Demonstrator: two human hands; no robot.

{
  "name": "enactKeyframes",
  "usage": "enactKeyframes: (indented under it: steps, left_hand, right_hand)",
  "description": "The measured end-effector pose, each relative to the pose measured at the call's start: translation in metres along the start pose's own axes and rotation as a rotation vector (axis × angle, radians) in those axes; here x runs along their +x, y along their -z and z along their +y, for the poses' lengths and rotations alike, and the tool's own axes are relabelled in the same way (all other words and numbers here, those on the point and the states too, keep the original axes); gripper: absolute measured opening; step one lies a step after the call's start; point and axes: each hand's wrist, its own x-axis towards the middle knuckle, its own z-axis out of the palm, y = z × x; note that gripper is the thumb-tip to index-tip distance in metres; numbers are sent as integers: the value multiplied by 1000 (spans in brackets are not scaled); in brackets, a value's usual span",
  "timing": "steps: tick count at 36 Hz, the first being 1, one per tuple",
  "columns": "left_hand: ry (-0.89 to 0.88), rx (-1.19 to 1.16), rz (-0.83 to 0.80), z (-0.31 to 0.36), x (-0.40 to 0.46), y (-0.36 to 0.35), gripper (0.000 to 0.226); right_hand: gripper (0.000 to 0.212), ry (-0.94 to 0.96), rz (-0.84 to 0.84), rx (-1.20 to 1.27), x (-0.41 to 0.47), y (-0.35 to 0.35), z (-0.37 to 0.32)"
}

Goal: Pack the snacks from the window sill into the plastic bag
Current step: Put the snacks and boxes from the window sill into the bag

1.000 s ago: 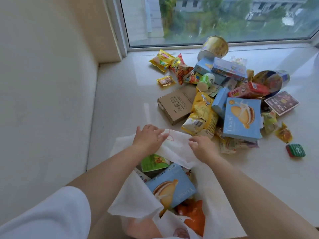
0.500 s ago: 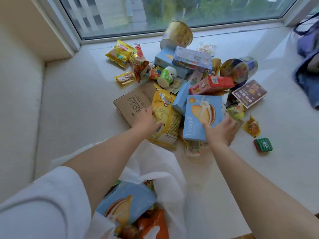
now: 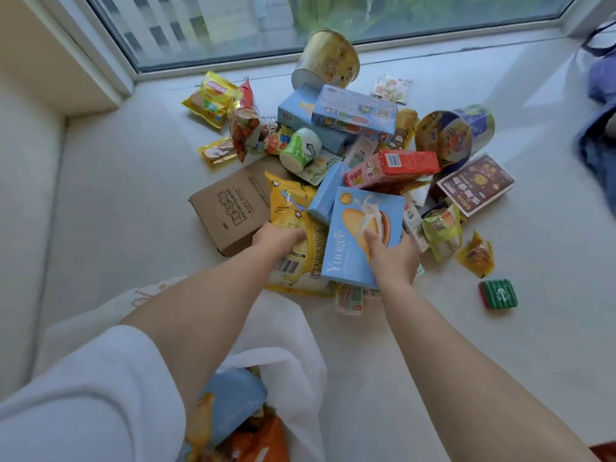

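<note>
Light-blue rectangular cardboard snack box (image 3: 361, 235) lying atop snack pile on white window sill (image 3: 126, 181), right hand (image 3: 393, 258) gripping its near corner. Left hand (image 3: 276, 240) clutching yellow crinkly plastic snack packet (image 3: 295, 228) beside it. White plastic bag (image 3: 290, 355) gaping below, 2 arms reaching over it.

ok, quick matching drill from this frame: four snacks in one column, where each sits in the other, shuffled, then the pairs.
Things:
1. blue Yuogee box
2. yellow snack bag
3. green square packet
4. gold cup

Places:
A. tipped over nearest the window
B. alone on the sill, right of the pile
C. gripped by the right hand
D. gripped by the left hand

Pairs: 1-C, 2-D, 3-B, 4-A
</note>
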Motion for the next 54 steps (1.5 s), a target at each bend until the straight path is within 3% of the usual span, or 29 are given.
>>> enactKeyframes:
  steps: [4, 12, 16, 19, 22, 28, 37, 40, 47, 48, 51, 52, 54]
  left_hand:
    - [-2, -130, 54, -3, -8, -2, 20]
    - [-33, -172, 189, -5, -30, 10, 7]
    - [-53, -222, 219, -10, -50, 18, 13]
    - [-87, -334, 219, -16, -67, 29, 19]
    - [-154, -435, 174, -23, -84, 41, 19]
    - [-315, -501, 150, -48, -129, 76, 1]
    - [-418, -436, 272, -156, -180, 143, 10]
    - [-414, -443, 281, -192, -187, 156, 12]
    - [-409, -394, 253, -239, -179, 169, 31]
    - [-415, -390, 252, -241, -178, 170, 29]
    - [-438, -349, 251, -246, -172, 172, 20]
    - [-443, -324, 251, -248, -170, 173, 18]
    - [-459, -258, 247, -252, -167, 174, 16]
  right_hand:
    - [50, -68, 15, 162, -2, 9, 1]
    - [35, -163, -110, 343, -17, 25, -8]
    - [35, -198, -149, 439, -28, 31, -9]
    - [28, -228, -264, 457, -40, 33, -6]
    - [54, -253, -429, 505, -50, 29, 3]
    - [39, -212, -673, 680, -104, 16, -4]
    - [46, -83, -950, 548, -175, -3, 20]
    - [25, -15, -1032, 480, -195, -11, 30]
    - [29, 107, -976, 363, -209, -10, 44]
    - [34, 116, -966, 362, -208, -7, 44]
    - [83, 165, -930, 275, -202, 5, 45]
    - [86, 200, -917, 223, -200, 10, 46]
    - [63, 249, -916, 123, -197, 16, 47]
